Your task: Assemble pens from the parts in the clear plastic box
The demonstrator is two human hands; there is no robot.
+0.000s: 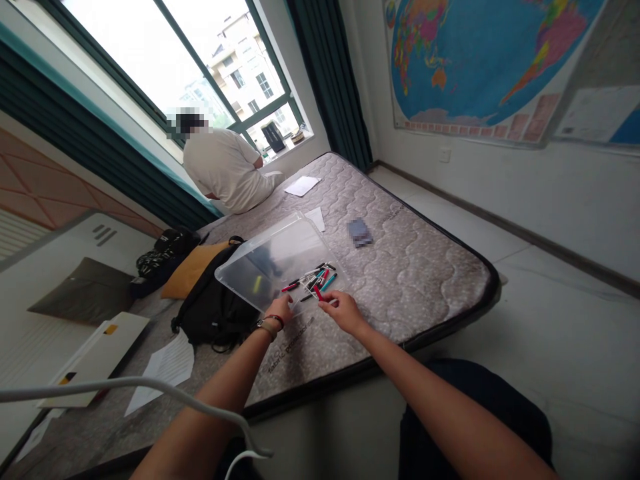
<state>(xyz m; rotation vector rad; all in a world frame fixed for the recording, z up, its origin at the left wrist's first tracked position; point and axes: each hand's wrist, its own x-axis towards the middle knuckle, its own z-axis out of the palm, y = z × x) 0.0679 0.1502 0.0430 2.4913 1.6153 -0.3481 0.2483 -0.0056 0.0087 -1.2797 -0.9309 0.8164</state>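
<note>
My right hand (343, 311) pinches a short red pen (318, 293) between thumb and fingers, at the near right corner of a clear plastic box (240, 255). Several pens (327, 283) in black, white, red and teal lie in a loose pile just beyond it, inside the box. My left hand (280, 309), with a watch and a red bracelet at its wrist, is at the near edge of the box. Its fingers are curled, and what they hold, if anything, is hidden. A yellow item (257, 285) shows through the box wall.
The box stands on a patterned mattress (425, 280). Left of it are a black backpack (215, 300), a yellow cushion (193, 270) and papers (167, 367). A blurred dark item (360, 232) lies to the right. A person (225, 167) sits by the window. A white cable (165, 390) crosses the foreground.
</note>
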